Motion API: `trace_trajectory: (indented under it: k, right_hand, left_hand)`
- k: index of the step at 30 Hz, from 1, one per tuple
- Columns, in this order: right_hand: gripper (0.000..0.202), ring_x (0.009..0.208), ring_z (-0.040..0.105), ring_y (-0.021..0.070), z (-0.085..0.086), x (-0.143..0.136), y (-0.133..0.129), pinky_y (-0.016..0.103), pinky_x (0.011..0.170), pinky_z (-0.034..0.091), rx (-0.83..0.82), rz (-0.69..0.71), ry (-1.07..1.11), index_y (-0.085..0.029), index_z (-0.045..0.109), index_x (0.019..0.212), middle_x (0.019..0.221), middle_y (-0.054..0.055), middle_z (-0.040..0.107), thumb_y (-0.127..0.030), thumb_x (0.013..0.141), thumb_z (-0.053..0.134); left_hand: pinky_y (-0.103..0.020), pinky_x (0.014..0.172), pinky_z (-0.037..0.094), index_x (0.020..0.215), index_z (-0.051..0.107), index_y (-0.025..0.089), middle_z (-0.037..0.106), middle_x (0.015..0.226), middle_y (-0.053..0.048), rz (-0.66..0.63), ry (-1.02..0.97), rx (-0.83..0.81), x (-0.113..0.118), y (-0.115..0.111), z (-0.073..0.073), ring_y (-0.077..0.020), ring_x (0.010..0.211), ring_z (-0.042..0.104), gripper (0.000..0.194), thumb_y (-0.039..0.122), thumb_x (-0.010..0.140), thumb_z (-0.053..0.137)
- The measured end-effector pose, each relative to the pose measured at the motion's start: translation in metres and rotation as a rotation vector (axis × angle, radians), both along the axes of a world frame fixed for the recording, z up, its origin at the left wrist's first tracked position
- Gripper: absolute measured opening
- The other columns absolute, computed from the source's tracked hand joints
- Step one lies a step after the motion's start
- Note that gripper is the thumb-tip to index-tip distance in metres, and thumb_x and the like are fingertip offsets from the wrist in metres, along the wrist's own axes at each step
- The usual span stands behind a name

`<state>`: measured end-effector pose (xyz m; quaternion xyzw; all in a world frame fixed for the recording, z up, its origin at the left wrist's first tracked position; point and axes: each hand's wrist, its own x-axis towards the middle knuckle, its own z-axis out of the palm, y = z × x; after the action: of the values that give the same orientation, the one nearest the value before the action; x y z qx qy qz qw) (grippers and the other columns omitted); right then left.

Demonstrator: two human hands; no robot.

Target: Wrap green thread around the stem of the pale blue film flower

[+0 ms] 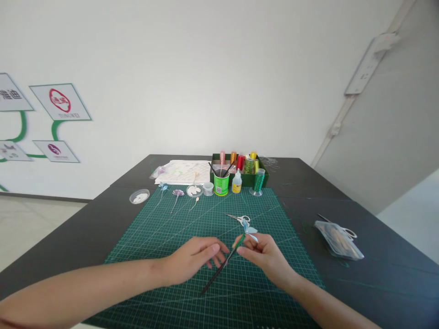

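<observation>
My right hand (265, 256) is closed, pinching a light-blue flower (249, 230) by its stem between thumb and fingers. Below the petals the stem is green, and a thin dark rod (216, 274) runs on from it, slanting down to the left; I cannot tell where stem and rod meet. My left hand (197, 258) is beside the rod with its fingers loosely curled and apart, gripping nothing visible. White-handled scissors (240, 220) lie just beyond both hands on the green cutting mat (164, 237).
Finished-looking flowers, one blue (163, 186) and one purple (178, 193), lie at the mat's far left. Behind stand a green tub (221, 185) with dark sticks, a glue bottle (236, 182), a green thread spool (259, 180) and a thread box (265, 182). A plastic pouch (338, 240) lies right.
</observation>
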<state>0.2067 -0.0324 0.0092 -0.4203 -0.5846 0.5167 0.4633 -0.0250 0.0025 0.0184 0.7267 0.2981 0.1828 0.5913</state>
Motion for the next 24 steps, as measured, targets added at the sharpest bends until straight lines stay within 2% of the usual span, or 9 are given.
trace_trajectory:
  k: [3,7,10,12,14,16,18,21,24]
  right_hand:
    - [0.072,0.056,0.026,0.0102,0.026,-0.004,0.005,0.026,0.051,0.027,0.045,0.064,0.034,-0.023,0.024,0.056,0.056,-0.005,0.031,-0.068,0.076,0.076]
    - [0.069,0.056,0.031,0.0098,0.066,-0.011,0.015,0.026,0.051,0.029,0.196,0.164,0.081,-0.022,0.025,0.054,0.057,-0.003,0.041,-0.059,0.081,0.077]
    - [0.066,0.052,0.025,0.0069,0.090,-0.014,0.021,0.025,0.047,0.024,0.345,0.204,0.079,-0.021,0.026,0.054,0.060,-0.002,0.049,-0.049,0.086,0.076]
    - [0.063,0.049,0.023,0.0055,0.102,-0.014,0.023,0.025,0.046,0.023,0.444,0.228,0.071,-0.020,0.028,0.053,0.064,0.000,0.057,-0.043,0.090,0.074]
    - [0.060,0.048,0.024,0.0056,0.112,-0.012,0.025,0.025,0.045,0.022,0.531,0.218,0.051,-0.020,0.032,0.052,0.061,-0.001,0.057,-0.039,0.091,0.074]
    - [0.053,0.046,0.027,0.0065,0.120,-0.010,0.025,0.025,0.044,0.023,0.595,0.210,0.016,-0.019,0.043,0.051,0.053,-0.003,0.053,-0.034,0.091,0.075]
    - [0.043,0.044,0.030,0.0070,0.126,-0.009,0.024,0.024,0.042,0.024,0.647,0.196,-0.007,-0.019,0.057,0.054,0.049,-0.003,0.053,-0.031,0.091,0.074]
    - [0.035,0.043,0.037,0.0079,0.132,-0.010,0.023,0.023,0.042,0.028,0.706,0.107,-0.035,-0.018,0.069,0.058,0.048,-0.002,0.055,-0.030,0.091,0.075]
    - [0.039,0.044,0.044,0.0100,0.131,-0.013,0.023,0.024,0.043,0.033,0.728,-0.016,-0.033,-0.019,0.071,0.055,0.045,-0.001,0.054,-0.037,0.089,0.079]
  left_hand:
    - [-0.032,0.082,0.054,0.120,0.072,0.014,0.078,0.108,-0.015,-0.006,-0.149,-0.176,0.006,-0.004,0.014,-0.0203,0.092,0.072,0.064,0.070,0.100,0.049]
    - [-0.030,0.078,0.057,0.100,0.071,0.011,0.077,0.092,-0.014,-0.062,-0.323,-0.286,0.019,-0.003,0.042,-0.0174,0.079,0.072,0.063,0.072,0.096,0.055]
    - [-0.022,0.051,0.052,0.090,0.063,0.014,0.071,0.072,-0.007,-0.127,-0.427,-0.384,0.022,-0.004,0.066,-0.0128,0.053,0.065,0.061,0.074,0.094,0.055]
    - [-0.018,0.041,0.046,0.094,0.061,0.015,0.065,0.062,-0.002,-0.175,-0.464,-0.371,0.022,-0.008,0.081,-0.0097,0.042,0.056,0.055,0.070,0.098,0.053]
    - [-0.016,0.036,0.041,0.093,0.060,0.017,0.052,0.053,0.006,-0.189,-0.474,-0.347,0.020,-0.012,0.095,-0.0064,0.035,0.041,0.043,0.060,0.099,0.060]
    - [-0.015,0.036,0.036,0.094,0.060,0.017,0.038,0.052,0.011,-0.169,-0.439,-0.263,0.018,-0.016,0.107,-0.0045,0.036,0.029,0.038,0.055,0.101,0.061]
    - [-0.015,0.038,0.029,0.094,0.064,0.017,0.036,0.053,0.010,-0.099,-0.420,-0.077,0.018,-0.018,0.116,-0.0046,0.039,0.028,0.037,0.053,0.102,0.059]
    - [-0.019,0.044,0.024,0.094,0.069,0.015,0.036,0.058,0.008,0.036,-0.382,0.213,0.019,-0.020,0.125,-0.0061,0.048,0.029,0.036,0.047,0.104,0.056]
    - [-0.022,0.050,0.027,0.105,0.074,0.016,0.046,0.065,0.005,0.177,-0.254,0.528,0.022,-0.024,0.133,-0.0079,0.054,0.033,0.034,0.039,0.106,0.048]
